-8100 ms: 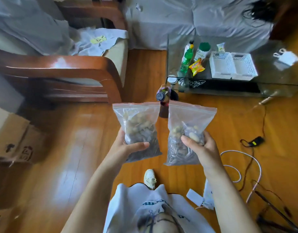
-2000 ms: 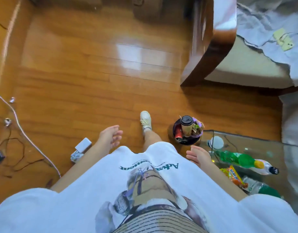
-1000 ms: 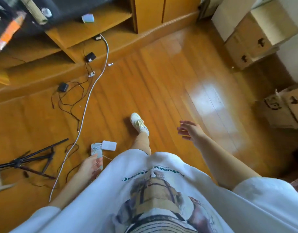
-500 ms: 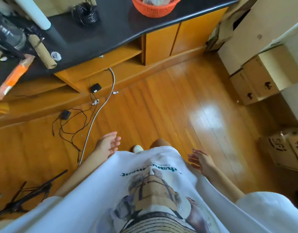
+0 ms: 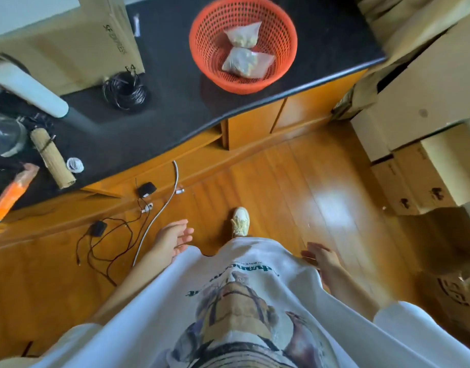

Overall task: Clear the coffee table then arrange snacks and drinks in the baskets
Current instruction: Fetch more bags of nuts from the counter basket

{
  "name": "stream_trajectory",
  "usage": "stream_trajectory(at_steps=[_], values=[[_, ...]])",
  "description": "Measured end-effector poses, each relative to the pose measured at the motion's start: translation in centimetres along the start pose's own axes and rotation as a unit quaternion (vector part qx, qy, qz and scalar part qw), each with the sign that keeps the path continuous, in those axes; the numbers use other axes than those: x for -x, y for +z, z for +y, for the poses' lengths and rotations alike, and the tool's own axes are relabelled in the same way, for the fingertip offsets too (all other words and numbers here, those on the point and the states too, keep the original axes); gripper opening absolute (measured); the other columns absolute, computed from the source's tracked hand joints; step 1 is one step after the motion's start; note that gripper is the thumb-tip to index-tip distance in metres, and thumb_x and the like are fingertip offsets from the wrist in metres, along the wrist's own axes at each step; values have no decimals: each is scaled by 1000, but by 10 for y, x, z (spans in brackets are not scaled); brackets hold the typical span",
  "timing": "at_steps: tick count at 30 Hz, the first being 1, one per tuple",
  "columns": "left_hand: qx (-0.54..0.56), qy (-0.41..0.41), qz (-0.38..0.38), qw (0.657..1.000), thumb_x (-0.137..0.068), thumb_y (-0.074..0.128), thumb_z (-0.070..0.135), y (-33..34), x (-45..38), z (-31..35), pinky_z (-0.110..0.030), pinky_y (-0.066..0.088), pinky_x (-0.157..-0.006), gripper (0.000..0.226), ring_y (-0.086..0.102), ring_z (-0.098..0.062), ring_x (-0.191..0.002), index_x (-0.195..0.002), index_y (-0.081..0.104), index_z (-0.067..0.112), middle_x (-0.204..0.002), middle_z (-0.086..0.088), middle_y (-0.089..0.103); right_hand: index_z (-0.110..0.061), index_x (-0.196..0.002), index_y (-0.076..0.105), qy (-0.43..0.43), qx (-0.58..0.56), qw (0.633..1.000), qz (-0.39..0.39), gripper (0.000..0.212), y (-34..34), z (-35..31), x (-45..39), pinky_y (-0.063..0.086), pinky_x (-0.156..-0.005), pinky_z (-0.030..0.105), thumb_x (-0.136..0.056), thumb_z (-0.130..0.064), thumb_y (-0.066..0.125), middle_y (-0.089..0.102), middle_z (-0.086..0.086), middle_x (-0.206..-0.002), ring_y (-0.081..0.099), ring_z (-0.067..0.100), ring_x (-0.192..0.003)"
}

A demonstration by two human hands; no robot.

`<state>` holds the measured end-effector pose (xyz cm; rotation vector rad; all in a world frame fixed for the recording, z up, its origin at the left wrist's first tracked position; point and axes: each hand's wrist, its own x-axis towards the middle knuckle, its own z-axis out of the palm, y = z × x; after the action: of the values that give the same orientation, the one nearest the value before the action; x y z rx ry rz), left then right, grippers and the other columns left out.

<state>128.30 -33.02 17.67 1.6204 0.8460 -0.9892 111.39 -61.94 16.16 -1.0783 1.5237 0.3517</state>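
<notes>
An orange mesh basket (image 5: pixel 284 62) stands on a black-topped cabinet (image 5: pixel 175 102) ahead of me. Two clear zip bags of snacks lie inside it, one (image 5: pixel 241 34) behind the other (image 5: pixel 245 62). My left hand (image 5: pixel 172 239) hangs low at my side, fingers apart and empty. My right hand (image 5: pixel 321 257) is also down beside my white shirt, fingers loosely spread, holding nothing. Both hands are far below the basket. The coffee table is out of view.
On the cabinet top are a cardboard box (image 5: pixel 69 41), a coil of black cable (image 5: pixel 125 92), a white tube (image 5: pixel 29 88) and a rolled mat (image 5: pixel 53 158). Cables and chargers (image 5: pixel 117 235) lie on the wooden floor at left. Cardboard boxes (image 5: pixel 427 123) are stacked at right.
I have turned away from the coffee table and stepped up to the black cabinet, so the orange basket with both bags is now fully in view. Both hands are empty and lowered.
</notes>
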Motion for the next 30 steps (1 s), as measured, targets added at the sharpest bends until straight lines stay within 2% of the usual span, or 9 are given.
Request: stream_trajectory(at_steps=[4, 8, 11, 15, 18, 21, 26, 27, 30], values=[[60, -13, 14, 998, -98, 39, 16, 5, -12, 46, -25, 41, -67, 32, 55, -11, -79, -129, 49, 14, -89, 3, 60, -7, -122, 55, -52, 75, 995, -48, 30, 35, -104, -24, 36, -60, 24, -93, -8, 46, 57, 4, -72, 54, 15, -61], [95, -13, 42, 995, -97, 42, 18, 7, -22, 88, -28, 43, -73, 28, 56, -13, -84, -123, 52, 18, -105, -2, 62, -11, -117, 58, -124, 105, 983, -80, 26, 69, -192, -31, 39, -61, 24, -93, -10, 47, 59, 2, -72, 59, 5, -46], [91, 19, 65, 994, -97, 43, 16, 11, -37, 131, -30, 45, -78, 26, 59, -16, -91, -119, 55, 18, -106, -2, 64, -12, -114, 59, -152, 91, 979, -99, 24, 90, -243, -33, 41, -62, 25, -93, -12, 48, 61, 2, -74, 59, 10, -57], [90, 71, 45, 992, -96, 43, 15, 30, -62, 208, -26, 46, -68, 25, 60, -12, -85, -117, 57, 18, -93, 1, 65, -13, -107, 57, -136, 2, 978, -155, 16, 119, -299, -35, 45, -64, 28, -93, -12, 48, 62, 5, -80, 58, 17, -69], [67, 115, -14, 991, -96, 42, 13, 50, -83, 276, -27, 47, -70, 25, 62, -14, -88, -116, 57, 19, -96, 0, 66, -16, -94, 57, -128, -43, 972, -192, 8, 149, -344, -43, 46, -63, 27, -94, -13, 49, 61, 7, -82, 58, 19, -70], [10, 135, -34, 990, -96, 44, 13, 72, -105, 338, -28, 50, -71, 24, 63, -15, -88, -112, 59, 20, -95, 0, 67, -16, -90, 55, -119, -82, 967, -211, 7, 183, -383, -54, 49, -62, 25, -93, -11, 50, 59, 9, -79, 57, 19, -69], [-39, 161, -67, 984, -94, 47, 10, 98, -147, 421, -27, 50, -71, 22, 63, -14, -80, -108, 61, 18, -89, -1, 68, -6, -79, 49, 0, -262, 946, -192, 15, 240, -426, -85, 53, -58, 24, -93, -4, 45, 47, 13, -70, 50, 19, -65], [-44, 161, -70, 983, -93, 47, 9, 103, -159, 437, -27, 51, -72, 22, 63, -15, -81, -109, 61, 17, -89, -1, 67, -5, -79, 49, 30, -293, 937, -185, 15, 252, -432, -96, 53, -64, 24, -93, -4, 45, 43, 13, -70, 47, 19, -66], [-100, 170, -81, 977, -91, 52, 10, 118, -194, 472, -27, 51, -76, 26, 63, -14, -86, -116, 59, 13, -96, -4, 67, -1, -84, 53, 76, -302, 936, -167, 14, 281, -442, -123, 43, -98, 33, -94, -6, 45, 43, 13, -77, 46, 19, -69]])
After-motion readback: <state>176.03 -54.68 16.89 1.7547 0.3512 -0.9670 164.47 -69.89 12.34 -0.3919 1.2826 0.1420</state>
